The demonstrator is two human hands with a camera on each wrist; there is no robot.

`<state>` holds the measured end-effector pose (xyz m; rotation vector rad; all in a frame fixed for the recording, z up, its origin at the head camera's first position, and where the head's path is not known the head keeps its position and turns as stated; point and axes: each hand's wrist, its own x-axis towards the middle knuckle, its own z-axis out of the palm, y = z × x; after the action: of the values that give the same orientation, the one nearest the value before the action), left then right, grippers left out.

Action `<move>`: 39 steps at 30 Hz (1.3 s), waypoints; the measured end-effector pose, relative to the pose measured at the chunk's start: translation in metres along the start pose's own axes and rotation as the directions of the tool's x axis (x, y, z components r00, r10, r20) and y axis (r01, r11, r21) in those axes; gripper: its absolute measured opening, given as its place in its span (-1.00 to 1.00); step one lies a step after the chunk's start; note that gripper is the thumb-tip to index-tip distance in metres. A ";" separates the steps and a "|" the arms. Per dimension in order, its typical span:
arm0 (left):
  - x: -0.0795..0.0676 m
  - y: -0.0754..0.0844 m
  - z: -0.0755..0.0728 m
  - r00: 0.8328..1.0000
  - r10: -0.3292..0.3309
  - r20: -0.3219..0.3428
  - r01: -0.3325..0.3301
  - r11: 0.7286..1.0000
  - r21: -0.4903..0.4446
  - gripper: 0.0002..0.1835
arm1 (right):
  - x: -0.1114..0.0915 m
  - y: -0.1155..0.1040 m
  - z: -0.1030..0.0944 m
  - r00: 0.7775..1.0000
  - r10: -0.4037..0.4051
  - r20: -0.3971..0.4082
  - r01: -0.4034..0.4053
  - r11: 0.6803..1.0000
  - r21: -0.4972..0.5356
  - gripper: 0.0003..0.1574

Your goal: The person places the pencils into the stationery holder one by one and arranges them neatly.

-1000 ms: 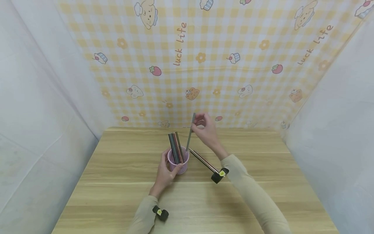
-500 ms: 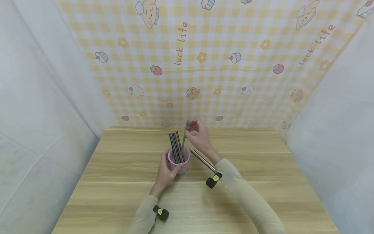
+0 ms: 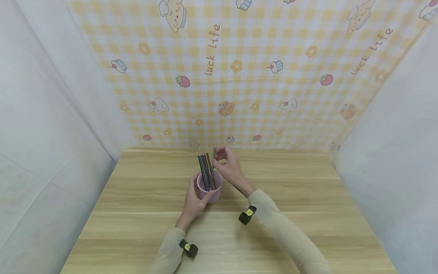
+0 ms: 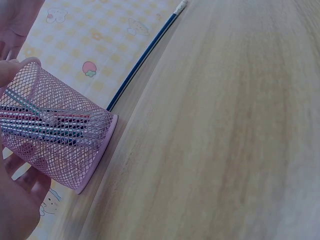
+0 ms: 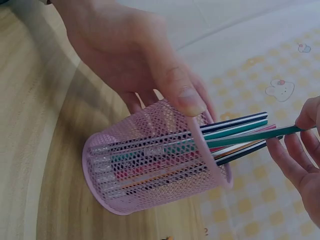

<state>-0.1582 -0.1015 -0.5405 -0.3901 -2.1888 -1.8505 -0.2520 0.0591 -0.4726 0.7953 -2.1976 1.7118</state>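
Observation:
My left hand (image 3: 193, 203) grips a pink mesh pencil cup (image 3: 215, 196), its thumb at the rim and fingers round the far side. Between thumb and fingertips, my right hand (image 3: 232, 167) pinches a green pencil (image 5: 240, 139) near its upper end. The pencil's lower part is inside the cup, its tip end showing through the mesh in the right wrist view. Several striped pencils (image 5: 240, 120) in dark, green, red and orange lean together in the cup. In the left wrist view, the cup (image 4: 62, 132) stands with its base at the tabletop.
A dark blue pencil (image 4: 145, 57) with a white eraser lies on the wooden table (image 3: 137, 213) beside the cup, mostly hidden under my right wrist in the head view. A yellow checked cloth (image 3: 253, 91) hangs behind the table, with white sheets at both sides.
My right hand has moved left and down, lowering the green pencil deeper into the cup beside the others. The right forearm now covers most of the pencils on the table. The left hand stays put.

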 end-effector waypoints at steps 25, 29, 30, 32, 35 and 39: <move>0.002 -0.040 0.005 1.000 0.007 -0.031 -0.007 1.000 0.025 -0.11 | -0.010 0.014 0.011 0.995 0.076 0.063 -0.071 0.994 -0.082 -0.63; 0.002 -0.041 0.006 0.999 0.019 -0.036 -0.019 1.000 0.024 -0.11 | -0.011 0.015 0.011 0.995 0.062 0.074 -0.055 0.993 -0.101 -0.67; 0.003 -0.041 0.006 0.999 0.022 -0.038 -0.022 1.000 0.020 -0.12 | -0.011 0.015 0.011 0.995 0.061 0.074 -0.053 0.993 -0.102 -0.67; 0.003 -0.042 0.006 0.999 0.026 -0.041 -0.026 1.000 0.010 -0.12 | -0.011 0.016 0.010 0.996 0.057 0.075 -0.049 0.993 -0.103 -0.68; 0.002 -0.042 0.006 0.999 0.020 -0.041 -0.020 1.000 0.003 -0.11 | -0.011 0.017 0.008 0.995 0.071 0.073 -0.063 0.992 -0.113 -0.69; 0.002 -0.041 0.005 0.999 0.005 -0.035 -0.005 1.000 0.011 -0.10 | -0.011 0.019 0.002 0.989 0.130 0.072 -0.119 0.983 -0.141 -0.72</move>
<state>-0.1744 -0.1027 -0.5781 -0.3581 -2.1719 -1.8280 -0.2534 0.0632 -0.4937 0.7186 -2.4361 1.5886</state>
